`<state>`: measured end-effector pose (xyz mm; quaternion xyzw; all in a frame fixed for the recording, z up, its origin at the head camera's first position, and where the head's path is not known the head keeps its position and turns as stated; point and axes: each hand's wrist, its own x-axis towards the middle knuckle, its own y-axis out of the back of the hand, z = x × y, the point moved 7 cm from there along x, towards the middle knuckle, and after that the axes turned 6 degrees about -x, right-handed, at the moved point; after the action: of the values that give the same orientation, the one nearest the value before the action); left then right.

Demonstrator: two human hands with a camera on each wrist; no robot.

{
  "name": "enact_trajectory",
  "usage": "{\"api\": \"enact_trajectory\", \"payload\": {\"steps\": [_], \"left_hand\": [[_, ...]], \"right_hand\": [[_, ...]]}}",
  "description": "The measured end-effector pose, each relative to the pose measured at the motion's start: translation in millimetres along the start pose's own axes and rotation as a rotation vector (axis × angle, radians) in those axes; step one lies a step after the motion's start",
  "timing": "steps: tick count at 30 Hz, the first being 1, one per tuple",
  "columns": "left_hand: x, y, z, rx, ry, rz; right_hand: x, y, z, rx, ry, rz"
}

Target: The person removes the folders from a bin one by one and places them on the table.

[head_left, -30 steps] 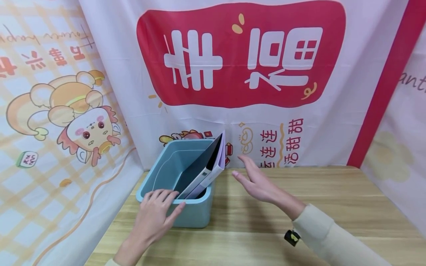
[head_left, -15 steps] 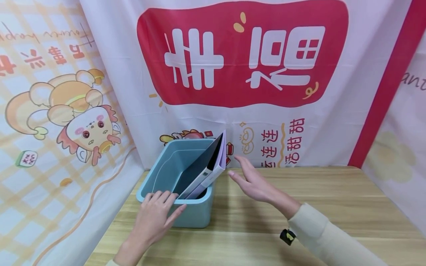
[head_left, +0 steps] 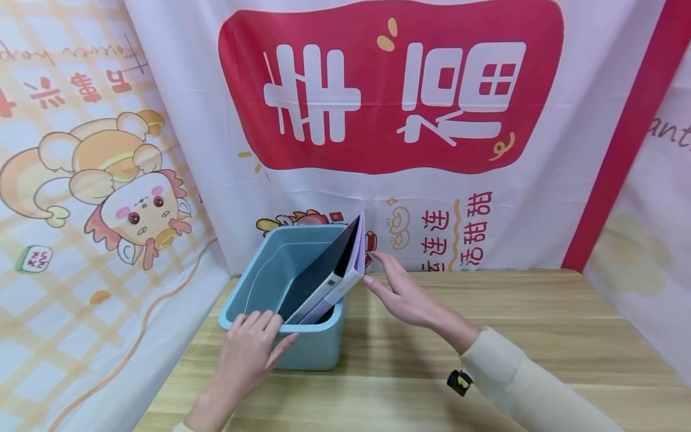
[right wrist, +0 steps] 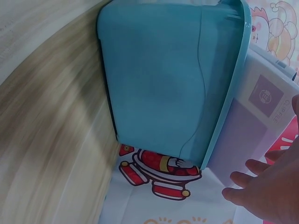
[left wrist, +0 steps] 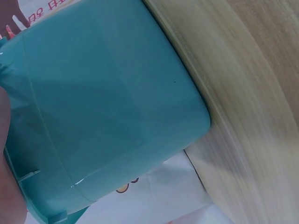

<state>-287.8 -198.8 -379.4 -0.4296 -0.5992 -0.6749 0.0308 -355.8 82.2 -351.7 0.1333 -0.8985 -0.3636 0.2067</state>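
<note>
A blue plastic bin (head_left: 310, 351) stands on the table, and my left hand (head_left: 245, 348) grips its near rim, fingers over the edge and thumb outside. Leaning in the bin is a purple and white clip file (head_left: 345, 287), its top sticking out past the right rim. A dark inner face (head_left: 315, 276) shows on its left side, towards the bin's hollow. My right hand (head_left: 407, 294) is just right of the clip file, fingers straight, fingertips right at its purple cover. The right wrist view shows the file's printed label (right wrist: 266, 95) with those fingers beside it.
The wood-grain table (head_left: 486, 348) extends to the right of the bin. A white cloth with a red printed panel (head_left: 388, 90) hangs behind, and a checked cartoon cloth (head_left: 81, 210) lines the left. A small black object (head_left: 459, 382) hangs by the right sleeve.
My right hand has moved left, closing the gap to the clip file. The left hand stays on the rim; the bin and file keep their places.
</note>
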Motion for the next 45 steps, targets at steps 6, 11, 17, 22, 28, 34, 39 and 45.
{"api": "enact_trajectory", "payload": {"steps": [6,11,17,22,28,34,39,45], "left_hand": [[-0.5,0.3,-0.3,-0.009,-0.001,0.018],[-0.3,-0.1,-0.8,-0.009,-0.005,0.016],[-0.3,0.6,-0.7,-0.014,-0.009,0.017],[-1.0,0.6,-0.8,-0.019,-0.014,0.025],[-1.5,1.3,-0.5,-0.027,-0.029,0.047],[-1.5,1.4,0.4,-0.033,-0.024,0.041],[-1.6,1.0,-0.3,-0.038,-0.024,0.042],[-0.8,1.2,-1.0,-0.034,-0.041,0.069]], "right_hand": [[1.4,-2.1,-3.5,0.009,-0.006,-0.01],[2.1,-4.1,-3.6,0.031,-0.008,-0.015],[0.9,-4.9,-5.5,0.058,0.011,-0.004],[1.0,-5.6,-10.4,0.097,0.037,0.005],[3.0,-9.3,-17.5,0.195,0.077,-0.006],[4.8,-14.7,-19.9,0.327,0.048,-0.014],[8.6,-18.7,-22.4,0.475,0.013,0.004],[13.0,-22.2,-24.3,0.552,-0.033,0.054]]}}
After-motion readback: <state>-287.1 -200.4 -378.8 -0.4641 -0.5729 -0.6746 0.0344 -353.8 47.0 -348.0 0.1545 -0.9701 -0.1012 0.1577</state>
